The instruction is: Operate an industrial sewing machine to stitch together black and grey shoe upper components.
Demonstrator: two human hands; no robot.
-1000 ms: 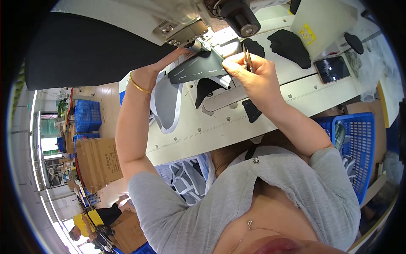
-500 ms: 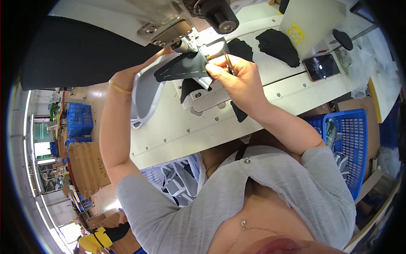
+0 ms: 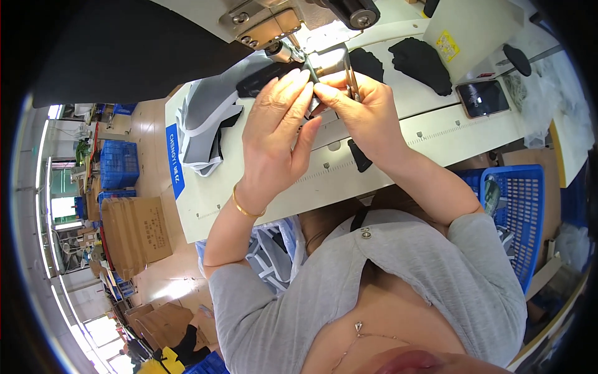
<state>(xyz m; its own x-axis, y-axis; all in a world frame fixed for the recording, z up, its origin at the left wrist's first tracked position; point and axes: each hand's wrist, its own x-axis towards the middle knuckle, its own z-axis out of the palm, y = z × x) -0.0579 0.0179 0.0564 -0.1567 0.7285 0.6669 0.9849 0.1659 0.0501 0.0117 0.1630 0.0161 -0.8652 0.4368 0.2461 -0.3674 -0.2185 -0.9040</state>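
Note:
Under the sewing machine head [image 3: 274, 31], a small black fabric piece [image 3: 258, 80] lies by the presser foot, beside grey fabric with white edging [image 3: 215, 93]. My left hand [image 3: 280, 115] reaches over it, fingers stretched out and thumb apart, fingertips touching near the presser foot. My right hand [image 3: 367, 112] is closed. Its thumb and forefinger pinch close to the left fingertips, and a slim dark metal tool [image 3: 355, 86], possibly tweezers, sticks up between its fingers. What the pinch holds is mostly hidden.
Black fabric pieces [image 3: 420, 65] lie right of the machine, near a phone [image 3: 483, 98]. A small black scrap [image 3: 359, 156] rests by the table's ruler edge. A blue basket [image 3: 529, 224] stands at right; grey pieces with white edging [image 3: 268, 262] fill a lined container below.
My left hand has come from behind the fabric to its near side, close to my right hand. The grey fabric now lies further left on the table. The black piece has turned partly under my fingers.

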